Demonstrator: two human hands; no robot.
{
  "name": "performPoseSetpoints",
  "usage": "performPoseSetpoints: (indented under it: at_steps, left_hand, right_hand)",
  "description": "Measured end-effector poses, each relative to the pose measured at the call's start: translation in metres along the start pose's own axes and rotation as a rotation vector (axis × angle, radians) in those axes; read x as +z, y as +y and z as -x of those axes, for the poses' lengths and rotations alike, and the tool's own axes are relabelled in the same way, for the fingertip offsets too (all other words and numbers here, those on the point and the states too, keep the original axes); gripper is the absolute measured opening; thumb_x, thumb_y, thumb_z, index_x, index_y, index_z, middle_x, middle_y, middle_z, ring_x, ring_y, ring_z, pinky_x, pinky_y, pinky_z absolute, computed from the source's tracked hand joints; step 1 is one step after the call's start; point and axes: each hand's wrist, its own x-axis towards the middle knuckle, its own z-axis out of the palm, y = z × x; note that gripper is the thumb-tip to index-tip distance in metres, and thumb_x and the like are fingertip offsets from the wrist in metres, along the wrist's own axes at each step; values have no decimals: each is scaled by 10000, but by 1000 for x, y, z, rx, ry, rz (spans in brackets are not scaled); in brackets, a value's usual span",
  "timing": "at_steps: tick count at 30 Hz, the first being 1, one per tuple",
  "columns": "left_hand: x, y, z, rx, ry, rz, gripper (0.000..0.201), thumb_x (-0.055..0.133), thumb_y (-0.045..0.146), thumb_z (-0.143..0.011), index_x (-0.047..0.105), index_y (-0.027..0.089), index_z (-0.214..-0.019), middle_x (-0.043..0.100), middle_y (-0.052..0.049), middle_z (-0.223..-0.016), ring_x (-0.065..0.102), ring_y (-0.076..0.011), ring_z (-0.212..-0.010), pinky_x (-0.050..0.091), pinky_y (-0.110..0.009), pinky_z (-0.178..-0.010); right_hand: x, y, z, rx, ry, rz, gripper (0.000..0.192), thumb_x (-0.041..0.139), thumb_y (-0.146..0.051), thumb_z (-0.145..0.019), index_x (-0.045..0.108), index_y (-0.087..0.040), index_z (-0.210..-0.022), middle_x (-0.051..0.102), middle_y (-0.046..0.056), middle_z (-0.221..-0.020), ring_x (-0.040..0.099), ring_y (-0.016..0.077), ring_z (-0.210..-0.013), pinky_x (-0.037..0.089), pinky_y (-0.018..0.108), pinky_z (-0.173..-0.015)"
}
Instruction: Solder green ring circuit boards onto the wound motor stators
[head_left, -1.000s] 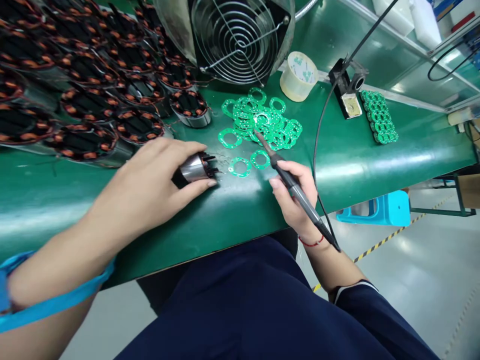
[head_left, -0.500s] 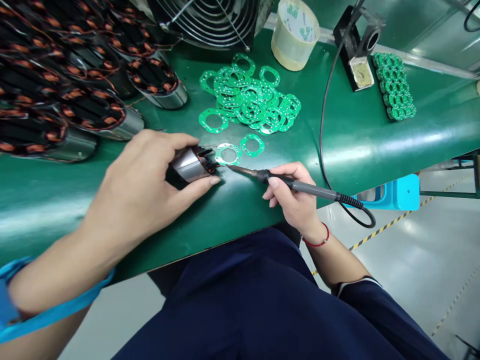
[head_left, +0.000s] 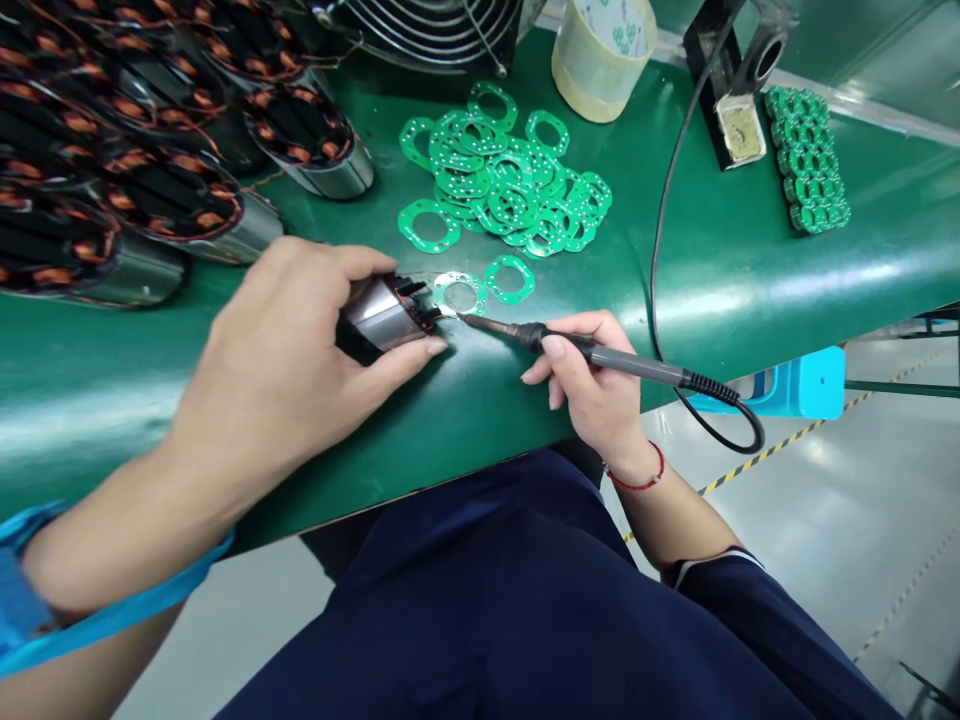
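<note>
My left hand (head_left: 292,350) is closed around a motor stator (head_left: 385,314) with a silvery metal shell, lying on its side. Its wound end points right, toward a ring-shaped green circuit board (head_left: 480,300) flat on the bench. Between thumb and fingers, my right hand (head_left: 596,385) grips a soldering iron (head_left: 622,364). The iron's tip is at the lower edge of that board, close to the stator's wire end; whether it touches the wire I cannot tell. A second ring board (head_left: 510,279) lies just right of the first.
A heap of green ring boards (head_left: 517,190) lies beyond my hands. Several larger stators (head_left: 187,205) stand at the left. Behind are a fan (head_left: 420,30), a tape roll (head_left: 600,70), an iron stand (head_left: 724,100) and stacked boards (head_left: 814,160). The iron's cable (head_left: 660,230) crosses the bench (head_left: 750,290).
The view has shifted slightly, so the bench items sit a little higher. Both hands keep their holds, and the iron's tip stays by the board's lower edge.
</note>
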Motion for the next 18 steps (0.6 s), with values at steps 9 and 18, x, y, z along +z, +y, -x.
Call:
performPoseSetpoints:
  at_steps: [9, 18]
  left_hand:
    - [-4, 6, -1, -71, -31, -30, 948, 362, 877, -908, 688, 61, -1264, 679, -137, -1121, 677, -365, -1120, 571, -508, -951]
    - [-1, 6, -2, -107, -40, -44, 947, 368, 875, -887, 671, 67, -1278, 652, -122, -1124, 661, -368, -1115, 562, -542, -956]
  right_hand:
    - [2, 0, -1, 16, 11, -13, 443, 716, -656, -903, 563, -246, -972, 706, -96, -650, 491, 26, -373, 352, 166, -360]
    - [2, -2, -2, 32, 8, -18, 468, 709, -682, -894, 556, -248, -976, 705, -98, -662, 482, 23, -375, 351, 172, -365]
